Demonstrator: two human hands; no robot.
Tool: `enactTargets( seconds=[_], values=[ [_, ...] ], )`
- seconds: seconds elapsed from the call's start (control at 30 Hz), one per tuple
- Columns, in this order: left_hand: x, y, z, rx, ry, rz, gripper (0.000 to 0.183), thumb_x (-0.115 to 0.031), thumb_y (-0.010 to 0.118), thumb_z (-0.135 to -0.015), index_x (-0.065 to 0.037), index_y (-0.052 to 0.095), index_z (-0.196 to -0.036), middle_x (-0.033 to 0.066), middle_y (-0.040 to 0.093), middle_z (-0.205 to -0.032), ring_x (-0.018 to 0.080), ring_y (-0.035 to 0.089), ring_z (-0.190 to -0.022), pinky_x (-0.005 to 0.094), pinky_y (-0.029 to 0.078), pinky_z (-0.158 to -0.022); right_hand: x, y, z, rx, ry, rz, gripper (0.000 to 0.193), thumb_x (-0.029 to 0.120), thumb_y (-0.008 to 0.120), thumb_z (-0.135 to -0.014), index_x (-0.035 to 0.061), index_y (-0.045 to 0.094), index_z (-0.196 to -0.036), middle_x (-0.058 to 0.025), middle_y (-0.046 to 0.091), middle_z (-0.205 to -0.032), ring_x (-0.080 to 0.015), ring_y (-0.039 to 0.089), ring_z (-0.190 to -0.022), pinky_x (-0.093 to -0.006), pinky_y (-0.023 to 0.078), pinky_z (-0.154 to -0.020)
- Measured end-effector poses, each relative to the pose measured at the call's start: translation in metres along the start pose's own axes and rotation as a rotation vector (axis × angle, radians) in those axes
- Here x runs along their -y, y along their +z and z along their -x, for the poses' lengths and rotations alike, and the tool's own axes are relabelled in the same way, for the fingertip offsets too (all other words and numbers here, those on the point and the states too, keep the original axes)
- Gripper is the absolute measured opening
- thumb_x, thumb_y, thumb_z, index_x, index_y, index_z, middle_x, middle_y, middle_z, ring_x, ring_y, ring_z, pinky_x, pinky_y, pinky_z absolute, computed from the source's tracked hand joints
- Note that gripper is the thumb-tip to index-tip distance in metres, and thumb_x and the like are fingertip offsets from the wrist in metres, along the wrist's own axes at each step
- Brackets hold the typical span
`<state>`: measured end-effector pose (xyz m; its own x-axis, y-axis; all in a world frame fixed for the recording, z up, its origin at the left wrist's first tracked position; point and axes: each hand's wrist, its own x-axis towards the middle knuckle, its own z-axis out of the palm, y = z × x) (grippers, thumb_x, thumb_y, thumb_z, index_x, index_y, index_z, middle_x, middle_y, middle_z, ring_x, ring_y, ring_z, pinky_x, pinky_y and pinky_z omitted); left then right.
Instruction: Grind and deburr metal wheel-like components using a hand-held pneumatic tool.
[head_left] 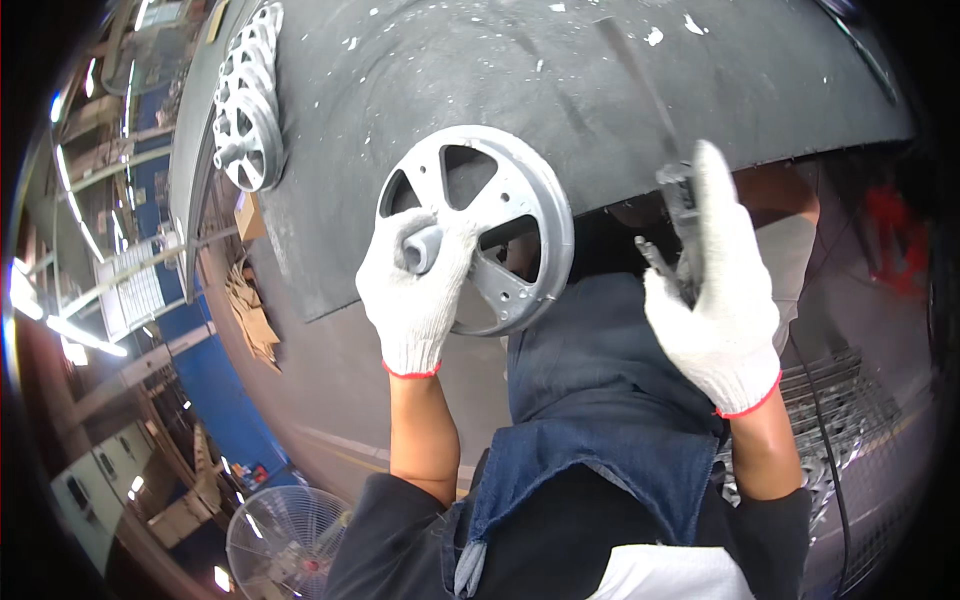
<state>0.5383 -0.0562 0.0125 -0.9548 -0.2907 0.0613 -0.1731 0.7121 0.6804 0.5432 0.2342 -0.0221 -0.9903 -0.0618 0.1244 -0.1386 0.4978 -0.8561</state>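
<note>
A silver-grey metal wheel [515, 277] with broad spokes and several openings is tilted up at the table's near edge. My left hand [415, 285], in a white knitted glove with a red cuff, is closed round its hub. To the right, my gloved right hand [715, 300] holds a dark hand tool with a long thin blade [680, 205], apart from the wheel. Its fingers wrap the tool's body, and a small lever sticks out toward the thumb. The blade points away over the table and is blurred.
Several similar wheels [250, 120] stand in a row at the table's far left. White flakes dot the dark table top [330, 60]. At lower right is a wire basket [830, 400] with metal parts, a black cable in front. A fan [285, 545] stands at lower left.
</note>
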Motion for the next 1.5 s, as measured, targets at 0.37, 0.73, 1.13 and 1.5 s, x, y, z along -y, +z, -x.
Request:
enactTargets(
  seconds=[0.37, 0.73, 1.13, 1.5],
  values=[
    [-0.001, -0.005, -0.001, 0.041, 0.033, -0.072, 0.032, -0.012, 0.092, -0.098, 0.003, 0.076, -0.121, 0.0081, 0.078, -0.106, 0.0133, 0.074, -0.095, 0.0304, 0.062, -0.084, -0.034, -0.033, 0.034, 0.346, 0.301, -0.273, 0.098, 0.012, 0.094, -0.088, 0.0169, 0.051, -0.176, -0.0127, 0.077, -0.13, -0.0267, 0.078, -0.095, -0.0381, 0.063, -0.087],
    [0.007, -0.008, -0.004, 0.055, 0.112, -0.166, 0.032, -0.009, 0.092, -0.095, 0.003, 0.077, -0.121, 0.0077, 0.077, -0.105, 0.013, 0.073, -0.093, 0.0306, 0.061, -0.085, -0.009, -0.017, -0.007, 0.697, 0.856, -1.068, 0.076, 0.001, 0.065, -0.109, 0.0059, 0.039, -0.18, -0.0056, 0.072, -0.114, -0.0051, 0.054, -0.065, -0.0251, 0.048, -0.057],
    [0.004, 0.0, 0.002, -0.003, 0.025, -0.132, 0.028, -0.009, 0.091, -0.098, 0.003, 0.076, -0.119, 0.0062, 0.075, -0.106, 0.0123, 0.072, -0.092, 0.0298, 0.061, -0.083, -0.004, -0.017, -0.009, 0.742, 0.922, -1.084, 0.076, -0.003, 0.063, -0.11, 0.0103, 0.039, -0.181, -0.0036, 0.072, -0.117, -0.0039, 0.055, -0.067, -0.0238, 0.05, -0.06],
    [0.006, 0.002, 0.002, -0.057, 0.049, -0.129, 0.031, -0.008, 0.094, -0.089, 0.001, 0.078, -0.114, 0.0147, 0.082, -0.109, 0.0222, 0.079, -0.096, 0.0359, 0.063, -0.089, -0.007, -0.017, -0.001, 0.751, 0.886, -1.062, 0.076, -0.002, 0.066, -0.109, 0.0095, 0.042, -0.18, -0.0046, 0.074, -0.122, -0.0032, 0.056, -0.069, -0.0232, 0.05, -0.062]
  ],
)
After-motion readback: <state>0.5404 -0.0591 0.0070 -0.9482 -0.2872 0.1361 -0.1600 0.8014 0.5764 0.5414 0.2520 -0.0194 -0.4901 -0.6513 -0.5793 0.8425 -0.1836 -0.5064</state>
